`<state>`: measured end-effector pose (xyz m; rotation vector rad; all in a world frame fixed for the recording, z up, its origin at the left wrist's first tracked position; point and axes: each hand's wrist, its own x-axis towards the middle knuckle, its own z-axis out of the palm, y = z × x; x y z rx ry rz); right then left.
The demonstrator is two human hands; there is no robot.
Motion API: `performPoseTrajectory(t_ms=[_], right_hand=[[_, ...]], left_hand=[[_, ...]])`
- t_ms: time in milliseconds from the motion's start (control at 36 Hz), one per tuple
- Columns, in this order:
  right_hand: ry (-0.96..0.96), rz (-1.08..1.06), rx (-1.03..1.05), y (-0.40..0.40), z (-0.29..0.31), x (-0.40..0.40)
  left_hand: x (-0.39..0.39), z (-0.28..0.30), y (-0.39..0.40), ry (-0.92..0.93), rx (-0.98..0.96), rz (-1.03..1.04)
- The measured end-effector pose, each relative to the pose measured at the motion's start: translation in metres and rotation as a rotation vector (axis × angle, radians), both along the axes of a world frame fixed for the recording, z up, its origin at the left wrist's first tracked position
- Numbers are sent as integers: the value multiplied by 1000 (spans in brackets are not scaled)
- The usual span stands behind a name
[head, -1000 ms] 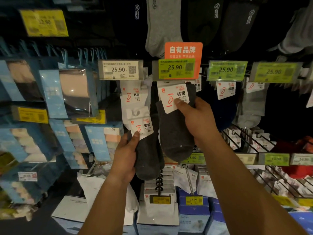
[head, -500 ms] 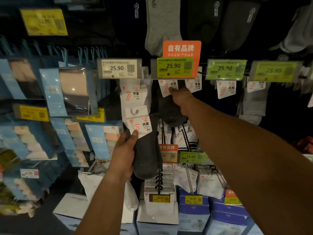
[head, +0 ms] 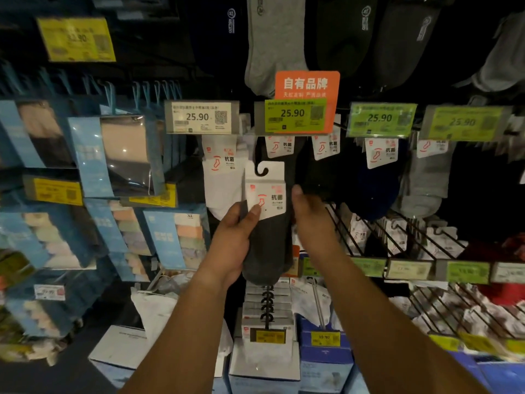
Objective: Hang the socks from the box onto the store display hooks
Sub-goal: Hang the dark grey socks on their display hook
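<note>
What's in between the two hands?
In the head view, the dark grey sock pack with its white card hangs between them. The left hand holds it, thumb on the card; the right hand is beside it, touching or nearly.

dim store light | glare on plastic pack [head: 125, 150] | blurred, bowed edges | dark upper shelves

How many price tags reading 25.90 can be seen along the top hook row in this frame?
4. A white tag at left, a green tag in front of the orange sign, another green tag further right, and a blurred green tag near the edge. Others may lie out of view.
</note>
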<state>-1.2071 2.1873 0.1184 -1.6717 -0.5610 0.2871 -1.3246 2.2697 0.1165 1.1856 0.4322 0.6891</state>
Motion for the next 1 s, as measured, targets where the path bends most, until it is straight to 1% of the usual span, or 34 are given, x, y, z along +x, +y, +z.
performPoseTrajectory(t_ms=[56,167,250,361,444,611,778,917,1000], right_hand=[[19,57,54,-2,-10,-14],[11,49,195,-5,-2,-16],[2,64,321,-13,5,-18],[-46,80,422,-23,12,-23],[-80,91,441,-24,17,-22],[-72,105,456,-18,31,-17],[-56,65,446,-14,37,-10],[19,55,494,-16,38,-9],[34,44,482,-18,38,-8]], left_hand=[[8,5,-5,-25,-26,-47],[19,14,-11,-76,-47,-129],[22,18,-13,-88,-1,-124],[22,24,-17,-141,70,-137],[21,30,-19,-179,109,-139],[23,42,-18,-214,126,-134],[28,49,-17,-166,116,-114],[28,50,-19,-147,130,-114],[28,50,-21,-134,133,-110]])
